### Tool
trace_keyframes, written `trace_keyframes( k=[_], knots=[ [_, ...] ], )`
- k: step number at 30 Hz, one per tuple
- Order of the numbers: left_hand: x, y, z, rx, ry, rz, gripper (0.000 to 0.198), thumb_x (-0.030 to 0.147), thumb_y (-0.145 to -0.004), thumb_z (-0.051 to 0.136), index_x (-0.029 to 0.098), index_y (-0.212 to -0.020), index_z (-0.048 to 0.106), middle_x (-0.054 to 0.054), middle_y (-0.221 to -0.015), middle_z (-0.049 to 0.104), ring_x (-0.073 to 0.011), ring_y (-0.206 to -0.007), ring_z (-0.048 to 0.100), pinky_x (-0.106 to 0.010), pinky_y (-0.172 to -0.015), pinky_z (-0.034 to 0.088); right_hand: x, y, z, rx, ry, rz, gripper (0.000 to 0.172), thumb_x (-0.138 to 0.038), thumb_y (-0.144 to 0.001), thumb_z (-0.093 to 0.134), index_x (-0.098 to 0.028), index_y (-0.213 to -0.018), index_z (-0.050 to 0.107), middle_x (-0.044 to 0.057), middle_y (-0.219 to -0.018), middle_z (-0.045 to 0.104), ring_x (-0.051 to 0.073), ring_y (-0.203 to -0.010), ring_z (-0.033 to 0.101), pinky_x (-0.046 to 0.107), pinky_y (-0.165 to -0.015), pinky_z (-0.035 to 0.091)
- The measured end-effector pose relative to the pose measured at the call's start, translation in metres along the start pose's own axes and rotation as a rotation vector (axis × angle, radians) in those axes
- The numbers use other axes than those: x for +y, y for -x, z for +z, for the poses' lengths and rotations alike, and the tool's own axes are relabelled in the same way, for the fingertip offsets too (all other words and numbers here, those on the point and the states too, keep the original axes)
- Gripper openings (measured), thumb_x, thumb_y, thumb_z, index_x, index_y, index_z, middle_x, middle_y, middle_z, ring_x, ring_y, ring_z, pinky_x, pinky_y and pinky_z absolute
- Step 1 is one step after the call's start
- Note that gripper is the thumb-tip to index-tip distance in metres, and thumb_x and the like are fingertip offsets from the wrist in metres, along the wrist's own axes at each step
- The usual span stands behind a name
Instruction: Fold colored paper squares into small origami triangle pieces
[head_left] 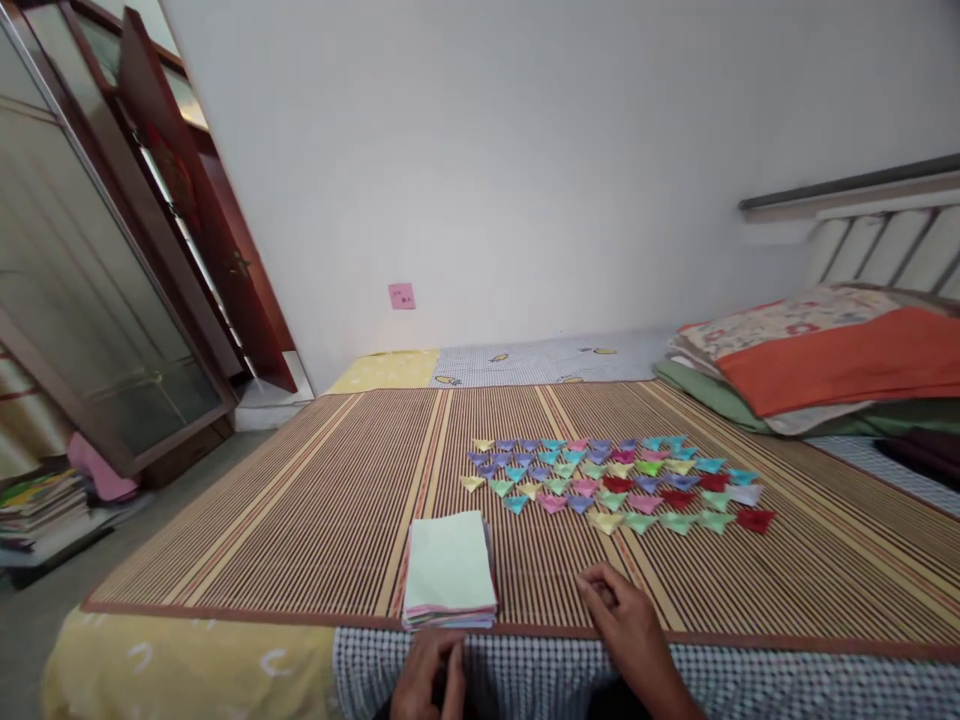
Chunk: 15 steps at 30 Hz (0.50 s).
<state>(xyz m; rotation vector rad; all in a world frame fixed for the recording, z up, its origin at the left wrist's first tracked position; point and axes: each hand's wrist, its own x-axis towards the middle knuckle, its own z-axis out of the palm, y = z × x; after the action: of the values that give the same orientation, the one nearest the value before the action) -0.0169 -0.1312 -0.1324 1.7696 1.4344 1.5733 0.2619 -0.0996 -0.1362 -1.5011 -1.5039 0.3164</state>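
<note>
A stack of square coloured paper (448, 562), pale green on top with pink and blue edges below, lies near the front of the woven mat. My left hand (430, 676) rests right in front of the stack at the bed's edge, its fingers curled in and nothing seen in them. To the right, over the mat's front border, my right hand (628, 622) is loosely closed, thumb against the curled fingers, with no object showing. Beyond it sit several rows of small folded paper pieces (649, 503) in many colours, apart from both hands.
The striped mat (300, 500) covers most of the bed. A white wall with a pink note (401, 296) stands behind. Folded bedding (840, 360) is piled at the right, near a radiator (892, 245). On the left are a door (202, 200) and stacked books (41, 510).
</note>
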Motion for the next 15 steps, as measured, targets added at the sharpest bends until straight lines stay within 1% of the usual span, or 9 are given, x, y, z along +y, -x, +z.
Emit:
trace_keyframes(
  k=[2,4,6,8,9,11,13,15],
  knots=[
    [0.018,-0.033,0.006,0.045,0.077,-0.068,0.031,0.050,-0.091,0.060,0.023,-0.086,0.075,-0.010,-0.086,0.074,-0.0272,-0.082,0.068,-0.037,-0.076,0.054,-0.001,-0.014,0.000,-0.019,0.017,-0.022,0.031,-0.043,-0.098,0.048,-0.023,-0.080,0.063,0.003,-0.069,0.068,0.021,-0.062,0.066,0.027,-0.059,0.051],
    [0.029,-0.073,0.015,0.066,0.241,-0.250,0.027,0.047,-0.080,0.074,0.021,-0.082,0.076,-0.008,-0.086,0.075,-0.0258,-0.079,0.067,-0.034,-0.070,0.053,-0.003,-0.033,0.004,-0.043,0.043,-0.050,0.026,-0.037,-0.098,0.047,-0.023,-0.084,0.064,0.005,-0.077,0.070,0.021,-0.072,0.068,0.028,-0.067,0.052],
    [0.031,-0.111,0.030,0.094,0.313,-0.301,0.028,0.046,-0.078,0.075,0.019,-0.084,0.075,-0.008,-0.084,0.074,-0.0237,-0.078,0.067,-0.031,-0.068,0.052,-0.006,-0.056,0.012,-0.071,0.080,-0.081,0.023,-0.030,-0.099,0.046,-0.022,-0.085,0.063,0.006,-0.086,0.070,0.022,-0.083,0.068,0.029,-0.075,0.051],
    [0.025,-0.141,0.049,0.117,0.385,-0.345,0.029,0.044,-0.078,0.073,0.016,-0.085,0.075,-0.007,-0.082,0.073,-0.0212,-0.075,0.067,-0.028,-0.064,0.051,-0.008,-0.080,0.022,-0.102,0.129,-0.107,0.021,-0.023,-0.098,0.046,-0.022,-0.088,0.065,0.007,-0.093,0.069,0.023,-0.088,0.067,0.029,-0.078,0.050],
    [0.021,-0.151,0.059,0.128,0.424,-0.371,0.030,0.044,-0.077,0.073,0.015,-0.084,0.075,-0.007,-0.079,0.073,-0.0199,-0.071,0.066,-0.027,-0.062,0.050,-0.008,-0.091,0.027,-0.116,0.157,-0.116,0.021,-0.020,-0.097,0.046,-0.022,-0.091,0.066,0.007,-0.095,0.069,0.023,-0.089,0.067,0.029,-0.078,0.049],
    [0.010,-0.164,0.078,0.163,0.499,-0.427,0.031,0.042,-0.073,0.075,0.014,-0.083,0.075,-0.006,-0.076,0.072,-0.0178,-0.066,0.065,-0.027,-0.059,0.049,-0.008,-0.111,0.038,-0.151,0.219,-0.136,0.022,-0.015,-0.095,0.047,-0.021,-0.091,0.067,0.007,-0.095,0.067,0.022,-0.088,0.065,0.028,-0.077,0.047],
    [-0.001,-0.169,0.094,0.231,0.568,-0.486,0.031,0.043,-0.071,0.076,0.014,-0.081,0.074,-0.005,-0.074,0.071,-0.0169,-0.063,0.064,-0.027,-0.058,0.049,-0.006,-0.126,0.048,-0.190,0.282,-0.160,0.023,-0.011,-0.094,0.049,-0.021,-0.087,0.069,0.006,-0.093,0.066,0.022,-0.087,0.064,0.028,-0.076,0.044],
    [-0.013,-0.170,0.105,0.314,0.627,-0.537,0.031,0.043,-0.069,0.075,0.015,-0.081,0.071,-0.004,-0.073,0.070,-0.0164,-0.063,0.064,-0.027,-0.058,0.049,-0.003,-0.135,0.057,-0.227,0.337,-0.188,0.023,-0.009,-0.092,0.052,-0.021,-0.082,0.069,0.006,-0.090,0.065,0.022,-0.087,0.062,0.028,-0.076,0.042]
  ],
)
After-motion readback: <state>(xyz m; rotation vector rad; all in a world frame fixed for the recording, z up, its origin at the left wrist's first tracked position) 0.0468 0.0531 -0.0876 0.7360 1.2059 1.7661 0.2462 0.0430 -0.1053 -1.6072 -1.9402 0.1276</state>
